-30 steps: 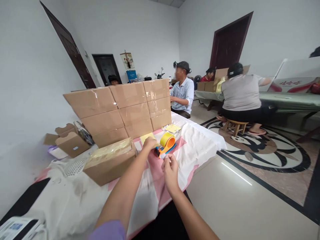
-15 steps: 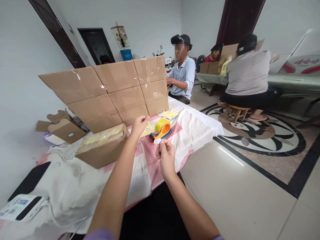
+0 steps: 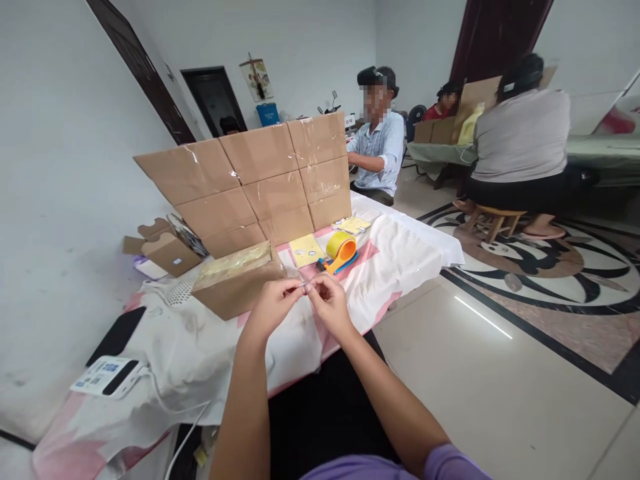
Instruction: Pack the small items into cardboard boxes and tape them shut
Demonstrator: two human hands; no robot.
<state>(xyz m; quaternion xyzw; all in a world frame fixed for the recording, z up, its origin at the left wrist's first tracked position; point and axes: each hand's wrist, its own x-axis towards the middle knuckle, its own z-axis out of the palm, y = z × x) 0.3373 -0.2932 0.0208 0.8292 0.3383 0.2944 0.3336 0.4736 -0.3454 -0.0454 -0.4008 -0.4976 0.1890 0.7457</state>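
Near the table's (image 3: 420, 248) front edge, the left hand (image 3: 273, 307) and right hand (image 3: 331, 307) pinch a tiny piece (image 3: 305, 285), details unclear, beside the tape (image 3: 338, 247).

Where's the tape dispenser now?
In the head view, the tape dispenser sits slightly right of centre, beyond the right hand and right of the nearer yellow sheet.
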